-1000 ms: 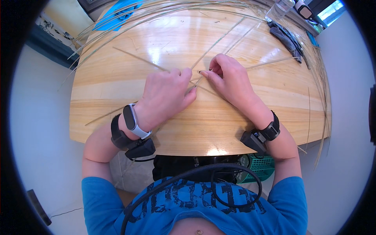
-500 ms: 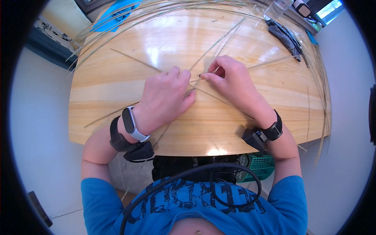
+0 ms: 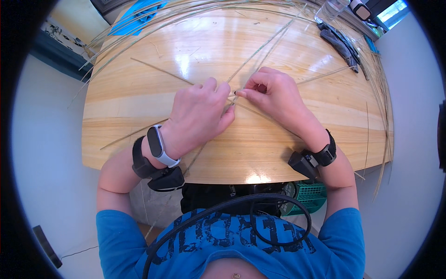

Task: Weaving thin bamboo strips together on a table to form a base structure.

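Several thin straw-coloured strips (image 3: 162,71), like split bamboo or cane, lie fanned out across the wooden table (image 3: 246,153) and cross between my hands. My left hand (image 3: 197,109) is closed over the crossing, palm down, its thumb and fingertips holding the strips together. Close on its right, my right hand (image 3: 281,95) pinches a strip between thumb and index finger. A pair of strips (image 3: 260,49) runs away from the crossing toward the far edge. My fingers hide much of the crossing itself.
Long loose strips (image 3: 383,107) line the right edge, with more along the back. At the back stand a blue sheet (image 3: 127,23), a dark crumpled bundle (image 3: 339,44) and a clear cup (image 3: 331,10). Under the front edge are a green basket (image 3: 309,197) and a black cable (image 3: 232,201).
My right fingertips have shifted slightly nearer to me and toward my left hand. My left hand has edged a little right. Both keep their hold.
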Action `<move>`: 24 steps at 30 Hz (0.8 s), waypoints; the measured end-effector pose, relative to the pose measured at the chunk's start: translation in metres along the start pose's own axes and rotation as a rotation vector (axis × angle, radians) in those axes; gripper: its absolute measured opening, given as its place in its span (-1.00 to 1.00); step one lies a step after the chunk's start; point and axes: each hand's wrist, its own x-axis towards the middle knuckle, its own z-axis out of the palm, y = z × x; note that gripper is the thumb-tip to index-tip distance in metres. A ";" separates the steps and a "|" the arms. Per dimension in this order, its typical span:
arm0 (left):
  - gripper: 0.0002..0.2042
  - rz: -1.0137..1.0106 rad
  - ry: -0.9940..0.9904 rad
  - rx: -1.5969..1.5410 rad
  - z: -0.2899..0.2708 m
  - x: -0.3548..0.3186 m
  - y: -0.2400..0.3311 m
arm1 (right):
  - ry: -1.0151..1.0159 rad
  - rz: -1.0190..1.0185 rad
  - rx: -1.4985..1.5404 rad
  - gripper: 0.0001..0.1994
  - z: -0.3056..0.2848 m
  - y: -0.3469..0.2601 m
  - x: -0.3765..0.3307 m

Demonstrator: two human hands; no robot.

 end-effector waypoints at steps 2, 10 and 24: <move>-0.72 0.000 0.005 -0.004 0.001 -0.001 0.000 | -0.006 0.004 -0.031 -0.76 0.001 -0.001 0.001; -0.72 -0.036 -0.019 0.009 0.001 0.001 0.004 | 0.040 -0.047 -0.046 -0.76 0.005 0.005 -0.002; -0.71 -0.066 -0.103 0.033 -0.005 -0.002 0.005 | -0.051 -0.140 0.049 -0.81 0.003 0.007 -0.005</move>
